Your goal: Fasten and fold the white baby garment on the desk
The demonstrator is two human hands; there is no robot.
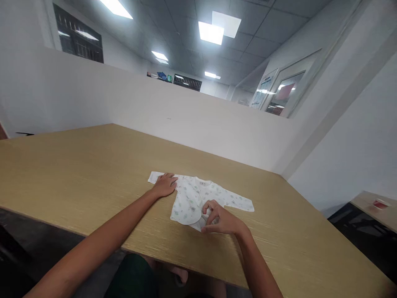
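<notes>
Head view shows a tiny white baby shirt [190, 198] lying flat on the wooden table [77, 174], close to the near edge. Its sleeves stretch out to both sides. The left hand [164, 185] lies flat with fingers spread on the left sleeve, likely to keep the shirt from sliding. The right hand [218, 219] sits at the bottom hem, its grip pinching the cloth there between thumb and fingers. A white wall [198, 124] stands behind the table.

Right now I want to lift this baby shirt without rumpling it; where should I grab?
Probably the baby shirt is best taken at its two sleeves, from the near edge: they lie flat, spread outward. The left hand already rests on one; the right hand pinches the hem.
</notes>
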